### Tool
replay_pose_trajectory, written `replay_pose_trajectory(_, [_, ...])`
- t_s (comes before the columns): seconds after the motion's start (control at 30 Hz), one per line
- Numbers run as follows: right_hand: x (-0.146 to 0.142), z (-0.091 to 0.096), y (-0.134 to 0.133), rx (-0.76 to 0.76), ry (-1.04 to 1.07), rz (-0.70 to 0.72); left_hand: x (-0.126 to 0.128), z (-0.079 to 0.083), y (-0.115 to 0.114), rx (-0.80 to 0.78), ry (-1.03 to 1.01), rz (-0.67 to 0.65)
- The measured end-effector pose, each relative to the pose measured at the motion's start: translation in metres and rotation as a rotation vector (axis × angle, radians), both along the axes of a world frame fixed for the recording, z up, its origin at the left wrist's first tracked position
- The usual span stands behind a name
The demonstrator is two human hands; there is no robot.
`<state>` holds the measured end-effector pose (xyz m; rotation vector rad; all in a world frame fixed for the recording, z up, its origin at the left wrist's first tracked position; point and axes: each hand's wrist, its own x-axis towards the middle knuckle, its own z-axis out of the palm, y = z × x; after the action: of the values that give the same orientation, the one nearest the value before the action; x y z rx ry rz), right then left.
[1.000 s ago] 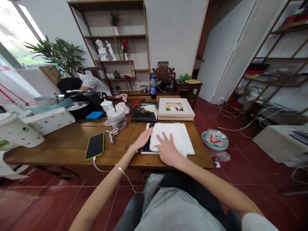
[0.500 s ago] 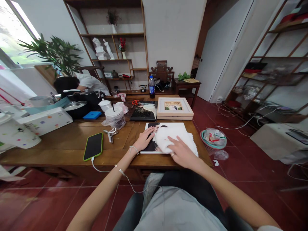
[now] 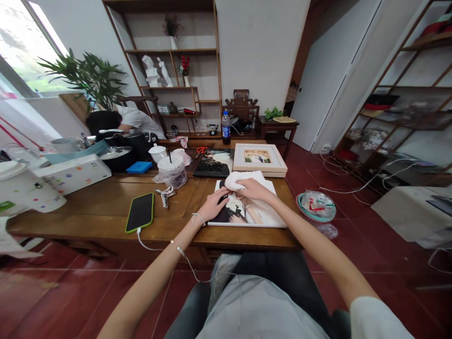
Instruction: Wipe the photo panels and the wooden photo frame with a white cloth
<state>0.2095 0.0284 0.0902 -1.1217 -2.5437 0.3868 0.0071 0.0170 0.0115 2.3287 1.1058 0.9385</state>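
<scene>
A flat photo panel (image 3: 261,217) with a picture of a person in dark and white lies on the wooden table in front of me. My left hand (image 3: 213,205) rests on its left side with the fingers stretched out flat, holding nothing. Bunched under the fingers of my right hand (image 3: 251,189) is a white cloth (image 3: 233,181), pressed on the panel's far edge. Part of the cloth hides behind that hand. Just beyond lie a dark photo panel (image 3: 208,165) and a framed picture (image 3: 278,165).
On the table (image 3: 106,207) are a charging phone (image 3: 140,212), a metal object (image 3: 165,195), a bagged cup (image 3: 172,170), orange scissors (image 3: 201,149) and a bottle (image 3: 226,128). A waste basket (image 3: 303,203) stands on the floor at right. Another person (image 3: 139,120) leans at the far left.
My right hand has moved the white cloth from the panel's near right part up to its far edge, uncovering more of the picture. My left hand stays on the panel's left side.
</scene>
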Motion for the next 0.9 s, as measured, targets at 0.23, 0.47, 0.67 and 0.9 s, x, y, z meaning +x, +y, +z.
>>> replay_pose_trajectory(0.23, [-0.038,0.002,0.025,0.004,-0.007,0.000,0.001,0.004,-0.003,0.013,-0.019,0.002])
replay_pose_trajectory(0.47, [0.039,-0.008,-0.002,0.048,-0.007,-0.166,0.000,0.000,0.000,-0.061,-0.003,0.009])
replay_pose_trajectory(0.67, [0.093,-0.014,-0.022,0.073,-0.038,-0.286,0.001,-0.001,0.001,-0.062,0.009,0.020])
replay_pose_trajectory(0.9, [0.055,-0.026,-0.091,0.179,-0.224,-0.245,0.001,-0.002,0.001,-0.060,-0.004,0.011])
